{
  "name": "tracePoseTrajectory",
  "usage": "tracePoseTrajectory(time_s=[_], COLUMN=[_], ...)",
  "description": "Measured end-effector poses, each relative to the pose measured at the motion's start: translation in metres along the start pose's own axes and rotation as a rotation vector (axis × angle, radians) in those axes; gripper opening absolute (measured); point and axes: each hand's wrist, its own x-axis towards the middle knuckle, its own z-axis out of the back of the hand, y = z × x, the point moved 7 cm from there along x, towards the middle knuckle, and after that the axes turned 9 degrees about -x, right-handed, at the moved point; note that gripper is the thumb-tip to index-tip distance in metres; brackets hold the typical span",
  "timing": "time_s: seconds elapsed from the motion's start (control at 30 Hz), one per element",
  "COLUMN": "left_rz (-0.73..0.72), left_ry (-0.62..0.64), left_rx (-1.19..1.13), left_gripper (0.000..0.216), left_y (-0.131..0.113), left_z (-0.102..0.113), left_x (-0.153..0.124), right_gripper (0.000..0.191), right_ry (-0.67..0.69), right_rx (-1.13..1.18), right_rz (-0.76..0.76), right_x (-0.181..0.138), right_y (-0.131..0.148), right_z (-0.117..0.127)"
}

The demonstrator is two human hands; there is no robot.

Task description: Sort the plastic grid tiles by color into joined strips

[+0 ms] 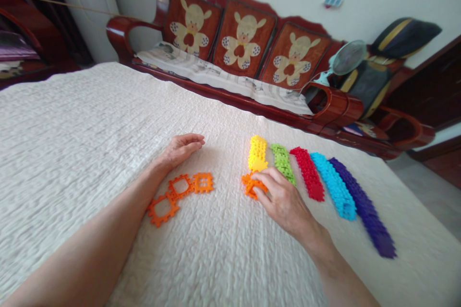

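Three orange interlocking square frames lie linked in a bent row on the white cloth, left of centre; one has a window-like cross inside. Just beyond them, my left hand hovers or rests with its fingers stretched out and nothing in them. On the other side, my right hand pinches an orange interlocking piece from a small orange pile; my fingers partly hide it. Directly behind that pile sits a row of stacked yellow pieces.
To the right run rows of stacked pieces: green, red, light blue and purple. White quilted cloth covers the table. Beyond its far edge stand a wooden sofa with bear cushions and a fan.
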Motion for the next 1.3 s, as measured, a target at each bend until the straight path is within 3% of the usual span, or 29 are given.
tracePoseTrajectory(time_s=[0.23,0.4,0.5,0.63,0.87,1.03,1.1,1.2,1.3], left_rz=[-0.053,-0.057,-0.047,-0.023,-0.016,-0.009,-0.011,-0.008,0.004], left_ry=[0.027,0.04,0.032,0.007,0.002,-0.012,-0.01,-0.01,-0.013], left_rx=[0.0,0.0,-0.012,-0.034,-0.029,-0.037,-0.038,-0.036,-0.031], left_gripper=[0.041,0.04,0.041,0.042,0.041,0.041,0.041,0.04,0.039], left_y=[0.004,0.004,0.004,0.003,-0.002,0.0,0.0,0.0,-0.001], left_z=[0.0,0.001,0.001,0.0,-0.001,0.0,0.0,0.0,0.0], left_x=[0.003,0.005,0.005,0.004,0.001,0.001,0.001,0.001,0.0], right_gripper=[0.035,0.041,0.037,0.036,0.057,0.056,0.047,0.039,0.046], right_ry=[0.009,0.047,0.089,0.164,0.346,0.251,0.233,0.23,0.12], right_rx=[0.141,0.101,0.119,0.161,0.254,0.191,0.159,0.161,0.109], right_rz=[0.255,0.23,0.21,0.224,0.28,0.037,-0.038,-0.018,-0.004], right_x=[0.015,0.033,0.033,0.018,-0.028,-0.035,-0.036,-0.036,-0.034], right_y=[0.068,0.09,0.091,0.085,0.062,0.054,0.057,0.063,0.056], right_z=[-0.033,-0.065,-0.072,-0.061,-0.03,-0.033,-0.039,-0.044,-0.036])
